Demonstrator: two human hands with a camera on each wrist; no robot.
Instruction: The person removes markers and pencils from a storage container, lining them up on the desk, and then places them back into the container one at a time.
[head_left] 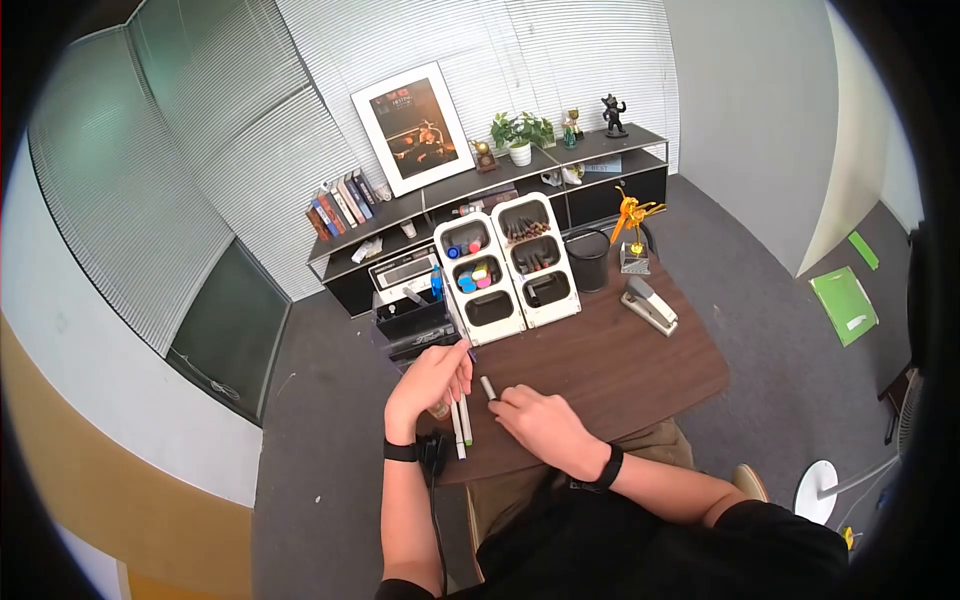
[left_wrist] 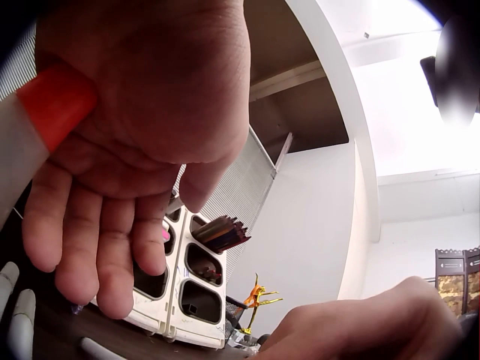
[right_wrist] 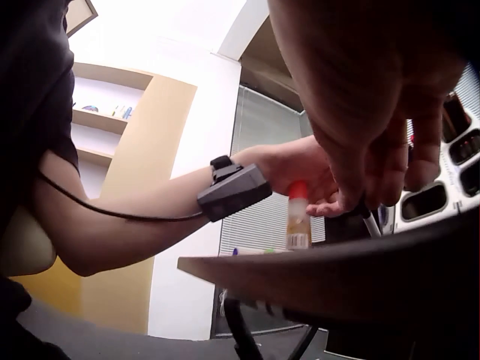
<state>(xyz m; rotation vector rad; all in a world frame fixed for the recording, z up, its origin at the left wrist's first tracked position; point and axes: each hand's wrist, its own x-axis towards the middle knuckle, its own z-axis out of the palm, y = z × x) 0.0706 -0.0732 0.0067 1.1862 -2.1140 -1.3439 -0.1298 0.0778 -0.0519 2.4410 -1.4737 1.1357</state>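
Note:
The right hand (head_left: pixel 548 428) pinches the near end of a short white marker (head_left: pixel 488 388) low over the brown table; its thumb and fingers meet around it in the right wrist view. The left hand (head_left: pixel 432 382) hovers beside it, palm down, its fingers loosely bent and holding nothing visible. Two white markers (head_left: pixel 458 430) lie side by side below the left fingers, one with a green end. A bottle with a red cap (right_wrist: pixel 298 217) stands upright at the left hand, partly hidden by it in the head view.
Behind the hands stands a white six-compartment organizer (head_left: pixel 515 325) with pens and colored items. Left of it is a dark desk holder (head_left: pixel 412 320). A black mesh cup (head_left: pixel 587 262), a golden figurine (head_left: pixel 635 225) and a stapler (head_left: pixel 649 306) stand to the right.

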